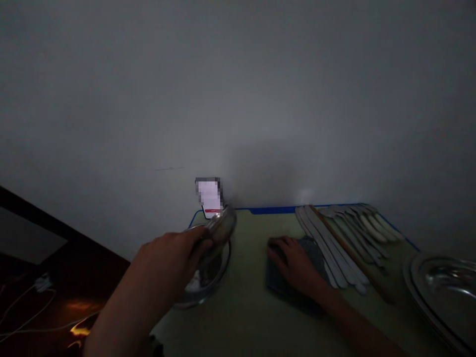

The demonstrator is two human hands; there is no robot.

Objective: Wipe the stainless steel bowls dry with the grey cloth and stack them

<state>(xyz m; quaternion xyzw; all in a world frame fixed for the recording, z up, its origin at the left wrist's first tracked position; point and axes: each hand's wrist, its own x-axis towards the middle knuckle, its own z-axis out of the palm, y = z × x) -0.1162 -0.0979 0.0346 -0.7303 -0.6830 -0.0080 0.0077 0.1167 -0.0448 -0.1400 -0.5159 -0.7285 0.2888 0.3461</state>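
My left hand [182,253] is closed on the edge of a small shiny metal bowl [223,225], blurred and tilted on its side. Under it a larger metal bowl [203,300] stands on the table, with something whitish inside that I cannot make out. My forearm and hand hide part of this bowl. My right hand [292,258] is on a folded dark grey cloth [280,287], its fingers bent around the far left corner. Right beside the cloth lie several long flat pale utensils [327,248] in a row.
A phone [211,198] leans against the wall behind the bowls. A thin brown stick [353,258] and several spoons and forks [357,233] lie at the right. Stacked steel plates [416,277] stand near the right edge. White cables [44,287] hang at the left.
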